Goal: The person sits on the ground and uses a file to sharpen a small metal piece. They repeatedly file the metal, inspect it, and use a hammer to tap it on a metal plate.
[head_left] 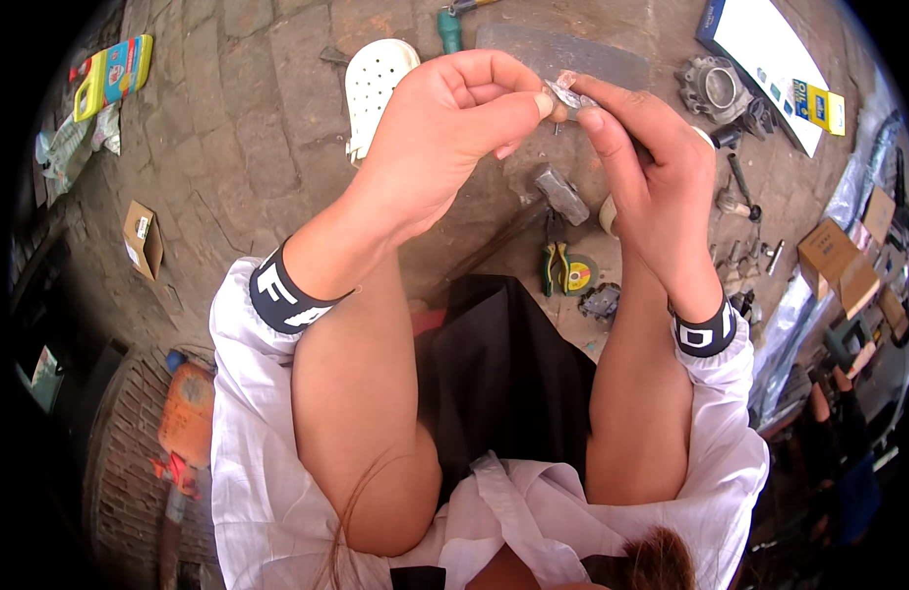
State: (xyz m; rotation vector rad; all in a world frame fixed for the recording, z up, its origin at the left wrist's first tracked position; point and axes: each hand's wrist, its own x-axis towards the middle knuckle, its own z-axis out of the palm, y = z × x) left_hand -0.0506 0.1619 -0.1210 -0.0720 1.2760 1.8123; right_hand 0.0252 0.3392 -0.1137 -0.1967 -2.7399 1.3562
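Both hands meet in front of me at the top middle, pinching a small crumpled silvery piece (pixel 569 96) between them; its exact kind is unclear. My left hand (pixel 452 123) grips its left end with thumb and forefinger, the other fingers curled. From the other side, my right hand (pixel 661 147) pinches it between thumb and fingertips. A flat grey metal plate (pixel 582 51) lies on the ground beyond the fingers. Below the hands are a hammer head (pixel 562 195) and pliers with yellow-green handles (pixel 549 265).
My white clog (pixel 378 84) is left of the plate. A round-bored metal engine part (pixel 715 87), a white box (pixel 759 59) and a small yellow box (pixel 820 106) sit at the right. Cardboard boxes (pixel 838 264) lie farther right; a yellow jug (pixel 115 77) stands far left.
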